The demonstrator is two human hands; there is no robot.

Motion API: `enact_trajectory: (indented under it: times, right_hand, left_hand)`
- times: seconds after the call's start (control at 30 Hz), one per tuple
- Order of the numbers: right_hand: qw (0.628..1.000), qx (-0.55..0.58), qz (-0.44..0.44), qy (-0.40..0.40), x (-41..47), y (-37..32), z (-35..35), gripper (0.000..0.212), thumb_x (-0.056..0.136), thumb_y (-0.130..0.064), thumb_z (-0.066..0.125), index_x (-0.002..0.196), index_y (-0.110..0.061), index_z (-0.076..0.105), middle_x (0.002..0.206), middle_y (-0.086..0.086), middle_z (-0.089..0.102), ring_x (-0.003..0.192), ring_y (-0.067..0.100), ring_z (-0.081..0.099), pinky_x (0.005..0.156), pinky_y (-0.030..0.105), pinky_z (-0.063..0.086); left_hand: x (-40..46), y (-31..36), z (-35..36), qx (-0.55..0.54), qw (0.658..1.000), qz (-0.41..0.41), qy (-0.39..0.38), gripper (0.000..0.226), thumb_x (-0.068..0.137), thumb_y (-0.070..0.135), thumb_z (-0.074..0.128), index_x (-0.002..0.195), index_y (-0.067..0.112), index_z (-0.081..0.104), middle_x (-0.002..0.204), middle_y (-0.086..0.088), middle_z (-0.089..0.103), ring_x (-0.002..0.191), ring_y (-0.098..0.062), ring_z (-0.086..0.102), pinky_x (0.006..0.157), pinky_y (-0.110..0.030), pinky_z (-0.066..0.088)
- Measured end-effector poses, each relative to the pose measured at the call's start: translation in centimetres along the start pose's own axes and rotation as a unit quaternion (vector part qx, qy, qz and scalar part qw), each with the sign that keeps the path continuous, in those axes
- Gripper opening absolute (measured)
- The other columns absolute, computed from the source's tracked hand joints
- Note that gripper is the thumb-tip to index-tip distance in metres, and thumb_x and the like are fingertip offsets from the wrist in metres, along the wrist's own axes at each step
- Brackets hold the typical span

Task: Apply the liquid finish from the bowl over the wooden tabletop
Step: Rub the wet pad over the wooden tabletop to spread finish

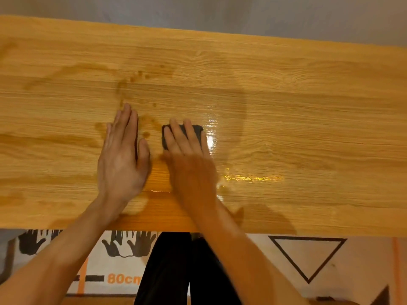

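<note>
The wooden tabletop (pixel 308 128) fills the view, light oak with visible grain. My right hand (pixel 189 159) presses flat on a dark sponge pad (pixel 197 130) near the middle of the board. Only the pad's far edge and corners show past my fingers. My left hand (pixel 123 155) lies flat on the wood just left of it, fingers together, holding nothing. Wet glossy finish (pixel 248 178) shines to the right of my right hand. Darker drips and smears (pixel 141 75) mark the wood beyond my left hand. The bowl is out of view.
The near edge of the board (pixel 286 233) runs across the lower part of the view. Below it lies printed cardboard (pixel 308 256) with a black triangle and hand symbols, and my dark trouser legs (pixel 176 271). A grey floor (pixel 220 9) lies beyond the far edge.
</note>
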State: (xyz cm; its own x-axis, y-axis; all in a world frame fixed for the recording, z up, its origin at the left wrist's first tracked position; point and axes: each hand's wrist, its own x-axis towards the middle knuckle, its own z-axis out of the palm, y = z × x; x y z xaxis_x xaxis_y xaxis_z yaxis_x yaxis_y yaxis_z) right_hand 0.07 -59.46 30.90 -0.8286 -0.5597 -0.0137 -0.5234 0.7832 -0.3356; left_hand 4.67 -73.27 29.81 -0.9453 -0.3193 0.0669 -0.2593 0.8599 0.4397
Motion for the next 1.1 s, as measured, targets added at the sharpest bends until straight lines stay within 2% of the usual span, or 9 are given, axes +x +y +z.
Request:
enact_trajectory:
  times: [0.07,0.2,0.3,0.47,0.63,0.8,0.9,0.97,1.1]
  right_hand:
    - [0.998,-0.053,-0.035,-0.021,-1.2,4.2,-1.5,0.049,0.097,-0.025,0.052,0.144,-0.018,0.041,0.154,0.002,0.037,0.145,0.026,0.028,0.116,0.051,0.026]
    - [0.984,0.031,0.166,0.052,-6.1,13.9,-6.0,0.044,0.104,-0.023,0.037,0.146,-0.014,0.039,0.156,0.002,0.031,0.148,0.022,0.017,0.119,0.053,0.012]
    - [0.962,0.051,0.247,0.106,-6.8,13.6,-5.9,0.044,0.105,-0.022,0.034,0.147,-0.008,0.037,0.157,0.005,0.028,0.148,0.026,0.014,0.119,0.053,0.010]
    - [0.993,-0.023,0.114,0.023,-3.3,2.7,-1.3,0.064,0.091,-0.014,0.058,0.149,-0.012,0.028,0.158,0.007,0.025,0.146,0.031,0.019,0.119,0.053,0.014]
    - [0.999,-0.027,-0.021,-0.008,-4.7,3.4,-1.6,0.047,0.100,-0.028,0.033,0.145,-0.016,0.041,0.155,0.003,0.034,0.146,0.025,0.023,0.119,0.049,0.014]
    - [0.992,0.016,0.119,0.045,-8.8,12.8,-6.1,0.043,0.103,-0.021,0.037,0.145,-0.010,0.041,0.156,0.005,0.031,0.148,0.023,0.017,0.121,0.046,0.008]
    - [0.979,-0.001,0.188,0.077,-7.9,10.9,-5.2,0.043,0.102,-0.017,0.042,0.143,-0.007,0.043,0.154,0.009,0.035,0.145,0.029,0.024,0.121,0.046,0.012]
    - [0.986,-0.051,0.144,0.070,-6.1,6.6,-3.4,0.048,0.092,-0.009,0.054,0.139,-0.010,0.045,0.149,0.009,0.042,0.138,0.032,0.035,0.117,0.051,0.022]
    - [0.999,0.000,0.039,0.030,-5.3,-1.2,0.3,0.060,0.089,-0.011,0.060,0.145,-0.011,0.039,0.154,0.007,0.034,0.145,0.029,0.026,0.118,0.047,0.013]
  left_hand:
    - [-0.1,0.0,0.0,-0.001,1.000,-0.002,0.001,0.055,0.105,0.021,0.034,0.155,-0.001,0.026,0.166,-0.013,0.020,0.155,-0.021,0.014,0.127,-0.042,0.011]
    - [-0.2,-0.1,0.2,-0.006,1.000,0.002,0.010,0.054,0.105,0.017,0.037,0.155,-0.002,0.027,0.165,-0.014,0.022,0.155,-0.022,0.016,0.127,-0.042,0.011]
    - [-0.3,0.2,0.2,-0.013,1.000,-0.010,0.012,0.053,0.105,0.014,0.040,0.155,-0.001,0.027,0.165,-0.013,0.022,0.155,-0.022,0.016,0.127,-0.042,0.011]
    - [-0.1,0.3,0.0,-0.013,0.999,-0.027,0.015,0.053,0.106,0.018,0.039,0.156,0.004,0.027,0.166,-0.008,0.022,0.155,-0.017,0.015,0.127,-0.039,0.011]
    - [-0.2,0.2,0.2,-0.013,0.999,-0.022,0.024,0.053,0.107,0.021,0.038,0.156,0.007,0.028,0.166,-0.006,0.023,0.155,-0.015,0.015,0.127,-0.036,0.010]
    - [-0.5,0.4,0.2,-0.026,0.999,-0.011,0.036,0.052,0.106,0.020,0.039,0.155,0.003,0.030,0.164,-0.010,0.026,0.154,-0.020,0.018,0.127,-0.041,0.014]
    - [-0.5,0.3,0.1,-0.030,0.999,-0.006,0.042,0.052,0.106,0.019,0.039,0.154,0.001,0.032,0.163,-0.012,0.028,0.154,-0.021,0.020,0.127,-0.042,0.015]
    - [-0.4,0.2,0.1,-0.027,0.999,-0.006,0.041,0.052,0.106,0.020,0.039,0.154,0.001,0.032,0.163,-0.011,0.028,0.154,-0.021,0.020,0.127,-0.042,0.015]
    - [-0.3,-0.1,0.2,-0.012,0.999,-0.004,0.041,0.052,0.106,0.022,0.038,0.154,0.003,0.032,0.164,-0.009,0.027,0.154,-0.018,0.019,0.127,-0.038,0.013]
